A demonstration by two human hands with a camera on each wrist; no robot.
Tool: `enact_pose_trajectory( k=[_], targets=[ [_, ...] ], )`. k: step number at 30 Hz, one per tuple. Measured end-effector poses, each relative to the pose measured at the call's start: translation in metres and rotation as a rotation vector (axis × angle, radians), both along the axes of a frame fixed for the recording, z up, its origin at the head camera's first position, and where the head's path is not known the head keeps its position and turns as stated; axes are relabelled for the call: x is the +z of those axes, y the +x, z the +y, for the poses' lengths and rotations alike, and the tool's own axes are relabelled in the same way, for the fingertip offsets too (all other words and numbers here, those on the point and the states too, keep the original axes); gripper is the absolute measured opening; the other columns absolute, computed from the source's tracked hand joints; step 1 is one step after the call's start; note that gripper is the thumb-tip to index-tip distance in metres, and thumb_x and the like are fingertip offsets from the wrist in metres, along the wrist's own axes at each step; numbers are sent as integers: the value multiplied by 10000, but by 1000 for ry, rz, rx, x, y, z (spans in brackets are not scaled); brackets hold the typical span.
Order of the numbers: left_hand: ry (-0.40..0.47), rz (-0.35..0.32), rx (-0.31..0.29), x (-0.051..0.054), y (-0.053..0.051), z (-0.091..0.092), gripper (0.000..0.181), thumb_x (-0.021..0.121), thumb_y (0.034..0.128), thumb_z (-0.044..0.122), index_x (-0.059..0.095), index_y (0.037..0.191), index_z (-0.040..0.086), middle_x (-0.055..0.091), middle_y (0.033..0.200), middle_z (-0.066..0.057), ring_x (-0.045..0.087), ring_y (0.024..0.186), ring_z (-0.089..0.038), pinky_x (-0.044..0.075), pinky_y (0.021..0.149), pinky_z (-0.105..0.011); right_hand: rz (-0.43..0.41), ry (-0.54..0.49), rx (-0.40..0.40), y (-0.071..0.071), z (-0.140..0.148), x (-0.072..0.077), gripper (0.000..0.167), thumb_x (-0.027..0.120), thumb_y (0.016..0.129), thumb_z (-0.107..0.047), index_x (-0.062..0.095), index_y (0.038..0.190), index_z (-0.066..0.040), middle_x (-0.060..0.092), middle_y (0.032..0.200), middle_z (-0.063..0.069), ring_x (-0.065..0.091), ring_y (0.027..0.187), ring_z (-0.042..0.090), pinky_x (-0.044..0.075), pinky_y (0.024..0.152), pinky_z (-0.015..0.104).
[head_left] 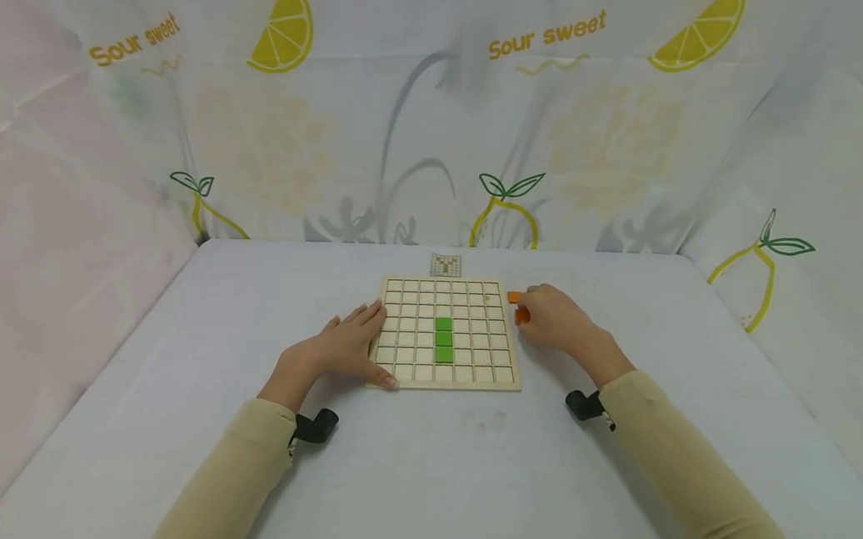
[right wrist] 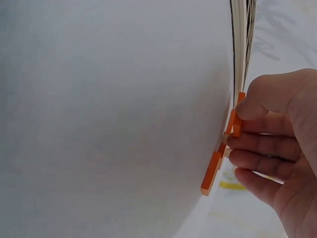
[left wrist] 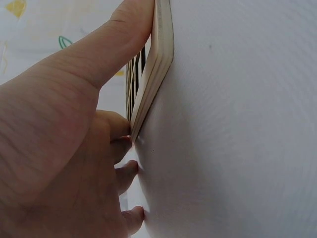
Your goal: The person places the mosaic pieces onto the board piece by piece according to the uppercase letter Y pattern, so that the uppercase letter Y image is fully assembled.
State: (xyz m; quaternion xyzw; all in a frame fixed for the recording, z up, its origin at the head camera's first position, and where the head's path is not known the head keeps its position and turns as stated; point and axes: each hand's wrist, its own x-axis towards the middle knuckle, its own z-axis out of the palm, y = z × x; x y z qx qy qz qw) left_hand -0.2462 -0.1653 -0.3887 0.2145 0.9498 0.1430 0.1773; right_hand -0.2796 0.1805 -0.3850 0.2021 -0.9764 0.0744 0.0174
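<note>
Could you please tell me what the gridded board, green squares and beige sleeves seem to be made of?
Gridded board: probably wood, matte, judging by its pale tan surface and layered-looking edge.
Green squares: painted wood or plastic, smooth-looking; their even colour leaves it open.
Beige sleeves: apparently fabric, matte, given their soft creases.

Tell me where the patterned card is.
In the head view, the patterned card lies at the wooden grid board's far side, near that edge's middle.
</note>
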Motion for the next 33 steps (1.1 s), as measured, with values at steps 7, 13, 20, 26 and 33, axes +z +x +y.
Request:
enact_pose_trajectory(
  k=[7,13,20,26,33],
  targets=[
    [-3,1,-2,1,1,1,1266,769,740,648,88,1589,1,32,1683,-164,43,1553,-403,98,1197,-680,30,7,20,-2,-5,-2,128,629,865,-55,714,957,-27,620,817,49,523,770,211,462,715,332],
    [-5,-5,0,1,1,0,1264,769,742,645,83,1590,6,21,1684,-159,34,1554,-398,89,1204,-671,42,6,58,-5,-8,-3,53,625,863,-38,670,881,-61,596,791,49,502,746,211,430,684,327],
    [-6,-8,-2,1,0,0,1277,771,733,654,71,1594,23,9,1687,-143,21,1558,-384,82,1207,-667,25,11,55,-9,-11,-3,50,634,861,-56,676,886,-63,596,824,49,504,789,220,435,721,342],
    [-8,-14,-2,0,-1,1,1286,771,724,667,68,1597,35,-2,1688,-131,14,1561,-372,79,1210,-663,6,-7,67,-7,-22,1,60,649,859,-65,689,903,-58,622,850,52,528,803,218,462,730,346],
    [-6,-10,2,2,0,0,1279,775,728,655,76,1596,29,3,1688,-138,22,1559,-381,84,1203,-674,19,-11,90,-7,-33,4,67,643,870,-64,686,921,-54,629,870,53,535,822,216,475,739,345]
  ],
)
